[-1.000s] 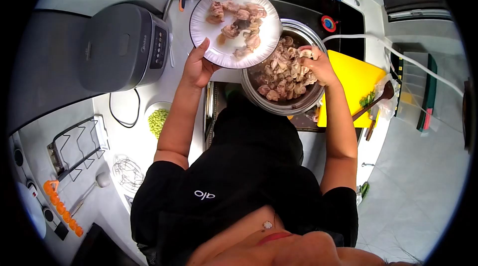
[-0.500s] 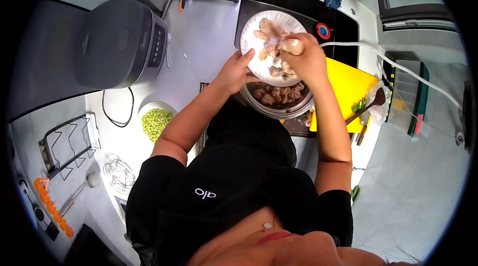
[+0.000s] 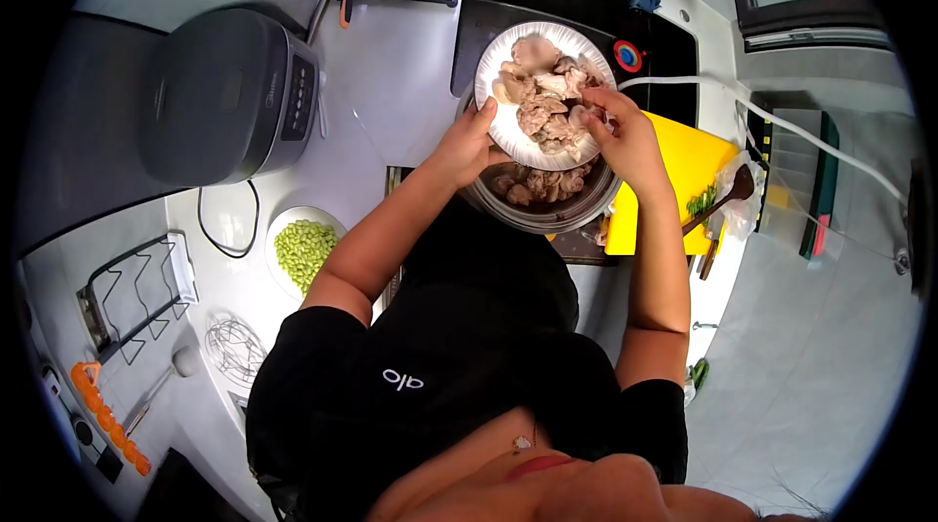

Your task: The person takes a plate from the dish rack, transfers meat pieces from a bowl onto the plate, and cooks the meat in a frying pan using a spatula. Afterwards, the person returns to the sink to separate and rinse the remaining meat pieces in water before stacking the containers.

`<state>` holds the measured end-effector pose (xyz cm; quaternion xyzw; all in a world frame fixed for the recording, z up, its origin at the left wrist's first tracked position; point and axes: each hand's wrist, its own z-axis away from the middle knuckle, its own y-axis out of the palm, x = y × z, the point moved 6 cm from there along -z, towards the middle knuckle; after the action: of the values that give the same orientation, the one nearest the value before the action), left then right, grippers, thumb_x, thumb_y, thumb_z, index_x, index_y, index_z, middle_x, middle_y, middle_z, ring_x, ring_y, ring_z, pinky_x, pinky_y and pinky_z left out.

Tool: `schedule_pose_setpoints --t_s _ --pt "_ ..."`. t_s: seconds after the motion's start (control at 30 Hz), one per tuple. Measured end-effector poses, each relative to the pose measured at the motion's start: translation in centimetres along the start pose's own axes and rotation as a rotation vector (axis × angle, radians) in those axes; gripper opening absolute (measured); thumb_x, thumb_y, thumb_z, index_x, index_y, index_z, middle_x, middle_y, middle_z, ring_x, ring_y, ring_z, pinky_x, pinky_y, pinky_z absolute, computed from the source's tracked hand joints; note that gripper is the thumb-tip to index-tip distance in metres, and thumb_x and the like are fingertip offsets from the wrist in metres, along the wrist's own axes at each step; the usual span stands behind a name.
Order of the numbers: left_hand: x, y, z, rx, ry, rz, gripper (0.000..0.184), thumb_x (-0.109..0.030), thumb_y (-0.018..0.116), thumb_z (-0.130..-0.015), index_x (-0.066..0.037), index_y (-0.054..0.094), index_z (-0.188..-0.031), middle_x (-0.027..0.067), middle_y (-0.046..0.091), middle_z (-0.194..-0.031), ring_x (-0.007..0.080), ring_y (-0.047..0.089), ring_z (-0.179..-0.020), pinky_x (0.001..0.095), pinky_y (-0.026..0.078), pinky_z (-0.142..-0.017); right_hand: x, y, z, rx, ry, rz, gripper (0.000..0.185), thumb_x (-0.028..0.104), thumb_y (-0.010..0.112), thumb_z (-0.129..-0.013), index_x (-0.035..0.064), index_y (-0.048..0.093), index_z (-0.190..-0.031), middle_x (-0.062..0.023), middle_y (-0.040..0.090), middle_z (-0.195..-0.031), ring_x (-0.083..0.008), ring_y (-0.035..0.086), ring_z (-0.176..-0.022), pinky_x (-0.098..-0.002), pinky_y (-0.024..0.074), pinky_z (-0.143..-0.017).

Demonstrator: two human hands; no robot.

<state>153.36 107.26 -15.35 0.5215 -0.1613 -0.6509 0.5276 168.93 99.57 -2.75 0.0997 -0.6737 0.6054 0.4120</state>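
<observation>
My left hand (image 3: 469, 143) grips the left rim of a white fluted plate (image 3: 490, 63), thumb on top. Pale cooked-looking meat pieces (image 3: 544, 114) are heaped across the plate. At its right side, my right hand (image 3: 625, 136) has its fingers closed on a piece of meat (image 3: 589, 118) by the rim. Below the plate, partly covered by it, a round metal pot (image 3: 557, 222) contains more meat chunks (image 3: 537, 186).
A yellow cutting board (image 3: 669, 161) lies on the right with chopped greens, a wooden spoon (image 3: 738, 192) and a knife handle. To the left are a bowl of green beans (image 3: 305, 251) and a dark rice cooker (image 3: 220, 97). A black sink (image 3: 674, 53) is behind.
More meat now lies on the plate. My right hand has lowered from above the plate to its right edge, and the view has shifted slightly.
</observation>
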Motion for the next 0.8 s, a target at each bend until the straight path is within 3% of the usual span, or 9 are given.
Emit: schedule_pose_setpoints --t_s 0.13,0.27,0.33,0.4,0.43,0.5,0.6,0.7,0.8 --pt "-1.2 0.6 0.9 -0.017 0.039 -0.011 0.061 -0.047 0.035 -0.092 -0.002 0.027 -0.132 0.0143 0.044 -0.128 0.0268 0.049 -0.113 0.0443 0.042 -0.093 -4.3 -3.1 1.1 -0.331 0.057 -0.499 0.016 0.003 0.053 -0.085 0.0028 0.062 -0.098 -0.005 0.06 -0.098 -0.0116 0.058 -0.086 -0.0233 0.0467 -0.075" --pt "-2.6 0.6 1.2 0.058 0.105 0.035 0.066 -0.05 0.038 -0.089 -0.003 0.026 -0.133 0.0141 0.042 -0.13 0.0268 0.047 -0.115 0.0444 0.042 -0.093 -9.7 -0.1 2.6 -0.236 0.379 -0.736 0.02 0.0 0.048 -0.085 0.0005 0.061 -0.099 -0.0049 0.063 -0.089 -0.0101 0.058 -0.082 -0.0216 0.0459 -0.071" --pt "-3.4 0.7 1.6 0.069 0.131 0.045 0.069 -0.052 0.042 -0.087 -0.003 0.025 -0.133 0.0134 0.041 -0.13 0.0267 0.046 -0.116 0.0448 0.042 -0.093 -11.1 3.3 2.8 -0.126 0.376 -0.504 0.029 0.002 0.056 -0.08 0.0022 0.057 -0.109 -0.0092 0.063 -0.094 -0.0179 0.06 -0.087 -0.0261 0.0465 -0.077" --pt "-4.2 0.6 1.9 0.058 0.163 0.012 0.071 -0.053 0.043 -0.085 -0.003 0.025 -0.133 0.0136 0.041 -0.131 0.0266 0.045 -0.116 0.0441 0.042 -0.094 -10.6 6.4 2.6 0.066 0.13 0.068 0.062 0.021 0.073 -0.067 0.0061 0.048 -0.121 -0.0247 0.043 -0.126 -0.0363 0.041 -0.118 -0.0393 0.0344 -0.098" --pt "-4.5 0.7 2.1 0.055 0.176 -0.004 0.073 -0.054 0.044 -0.085 -0.003 0.025 -0.133 0.0137 0.041 -0.131 0.0266 0.045 -0.117 0.0437 0.042 -0.094 -10.9 8.4 2.5 0.141 0.111 0.188 0.085 0.033 0.078 -0.058 0.01 0.038 -0.13 -0.025 0.027 -0.137 -0.0416 0.028 -0.125 -0.0422 0.0301 -0.101" --pt "-5.2 0.5 2.3 0.013 0.195 -0.002 0.074 -0.055 0.046 -0.083 -0.003 0.026 -0.133 0.0134 0.041 -0.13 0.0265 0.045 -0.117 0.0435 0.041 -0.094 -11.6 10.9 1.9 0.26 0.243 0.331 0.1 0.04 0.079 -0.053 0.0166 0.029 -0.136 -0.0217 0.016 -0.143 -0.0457 0.02 -0.127 -0.0461 0.0297 -0.101" --pt "-6.0 -0.4 3.0 -0.059 0.212 0.013 0.075 -0.056 0.047 -0.082 -0.005 0.027 -0.133 0.0128 0.042 -0.13 0.0266 0.045 -0.117 0.0432 0.042 -0.094 -8.6 11.7 1.3 0.42 0.468 0.467 0.106 0.044 0.079 -0.052 0.0297 0.02 -0.138 -0.0168 0.004 -0.146 -0.0439 0.017 -0.129 -0.0537 0.033 -0.096" --pt "-7.0 -1.7 3.1 -0.086 0.253 0.022 0.074 -0.056 0.047 -0.082 -0.006 0.027 -0.133 0.012 0.042 -0.13 0.0267 0.046 -0.116 0.0427 0.043 -0.093 -7.5 13.3 1.0 0.393 0.297 0.56 0.105 0.044 0.079 -0.052 0.0344 0.019 -0.138 -0.0165 0.008 -0.144 -0.0423 0.023 -0.126 -0.0533 0.037 -0.092" --pt "-8.5 -1.8 3.6 -0.116 0.31 -0.003 0.074 -0.056 0.047 -0.082 -0.006 0.027 -0.133 0.0116 0.042 -0.13 0.0262 0.046 -0.115 0.0423 0.044 -0.092 -6.9 12.9 1.3 0.36 0.255 0.405 0.093 0.04 0.078 -0.054 0.0262 0.032 -0.133 -0.0178 0.016 -0.142 -0.0399 0.029 -0.124 -0.0486 0.0401 -0.091"
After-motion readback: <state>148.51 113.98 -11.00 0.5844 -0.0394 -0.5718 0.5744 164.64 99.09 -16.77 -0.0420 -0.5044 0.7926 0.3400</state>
